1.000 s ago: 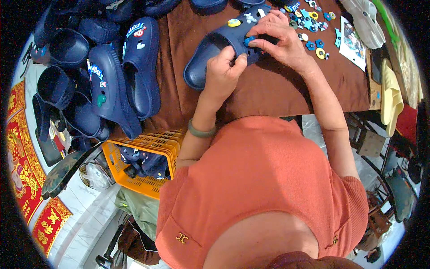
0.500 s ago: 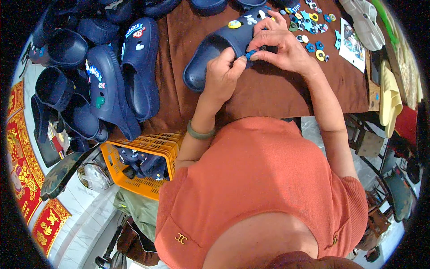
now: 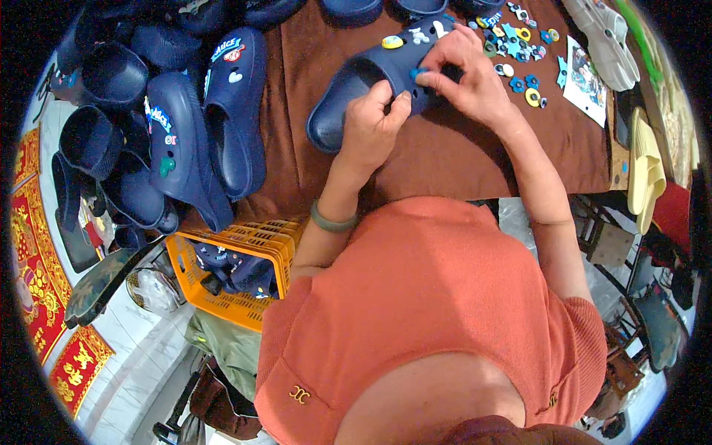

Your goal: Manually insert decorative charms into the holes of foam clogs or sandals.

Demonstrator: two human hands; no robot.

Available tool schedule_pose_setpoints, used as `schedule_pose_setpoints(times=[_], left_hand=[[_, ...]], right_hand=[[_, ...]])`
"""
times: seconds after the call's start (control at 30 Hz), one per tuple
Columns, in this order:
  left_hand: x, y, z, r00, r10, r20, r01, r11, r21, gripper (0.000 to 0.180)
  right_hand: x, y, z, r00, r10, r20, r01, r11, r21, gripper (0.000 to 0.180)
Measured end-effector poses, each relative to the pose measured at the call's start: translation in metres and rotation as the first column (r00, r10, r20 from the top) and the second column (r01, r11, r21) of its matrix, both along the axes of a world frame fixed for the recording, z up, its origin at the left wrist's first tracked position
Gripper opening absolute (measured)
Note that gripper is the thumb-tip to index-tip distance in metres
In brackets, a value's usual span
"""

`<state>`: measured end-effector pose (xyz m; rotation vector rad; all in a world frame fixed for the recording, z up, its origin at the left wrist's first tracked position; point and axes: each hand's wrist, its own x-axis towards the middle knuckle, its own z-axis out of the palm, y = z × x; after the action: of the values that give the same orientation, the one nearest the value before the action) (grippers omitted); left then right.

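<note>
A navy blue clog (image 3: 332,111) lies on the brown cloth in front of me, with its toe pointing up and right. Yellow and white charms (image 3: 391,42) sit on its upper. My left hand (image 3: 374,124) is closed on the near rim of the clog, thumb raised. With thumb and fingertips, my right hand (image 3: 467,78) pinches a small blue charm (image 3: 416,73) against the clog's side; its fingers hide part of the upper. Loose charms (image 3: 519,48) in blue, yellow and white lie scattered just beyond the right hand.
Decorated navy clogs (image 3: 236,119) are piled at the left, with more along the far edge. A printed sheet (image 3: 586,81), white shoes (image 3: 604,44) and a yellow slipper (image 3: 647,167) are at the right. An orange basket (image 3: 252,315) holding clogs stands below the table's left side.
My right hand has carried the blue charm slightly upward along the clog, away from my left thumb. My left hand stays at the clog's rim.
</note>
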<state>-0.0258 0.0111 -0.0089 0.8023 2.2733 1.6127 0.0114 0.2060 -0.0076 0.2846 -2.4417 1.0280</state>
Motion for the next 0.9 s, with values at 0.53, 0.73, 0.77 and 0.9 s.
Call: schedule_pose_setpoints(times=[0.53, 0.73, 0.77, 0.9], left_hand=[[0.001, -0.001, -0.004, 1.0, 0.018, -0.019, -0.018, 1.0, 0.008, 0.017], [-0.003, -0.004, -0.001, 0.989, -0.101, 0.109, 0.102, 0.995, 0.001, 0.025], [-0.003, -0.004, -0.001, 0.989, -0.1, 0.108, 0.1, 0.995, 0.001, 0.025], [-0.003, -0.002, -0.007, 0.994, -0.101, 0.035, 0.1, 0.994, 0.039, 0.023]], right_hand=[[0.002, 0.003, 0.013, 0.981, 0.149, 0.122, -0.152, 0.988, 0.023, 0.02], [0.002, 0.013, 0.013, 0.959, 0.229, 0.168, -0.236, 0.972, 0.021, 0.022], [0.002, 0.016, 0.015, 0.959, 0.231, 0.167, -0.237, 0.971, 0.021, 0.022], [0.001, 0.025, 0.021, 0.919, 0.333, 0.212, -0.353, 0.933, 0.064, 0.021]])
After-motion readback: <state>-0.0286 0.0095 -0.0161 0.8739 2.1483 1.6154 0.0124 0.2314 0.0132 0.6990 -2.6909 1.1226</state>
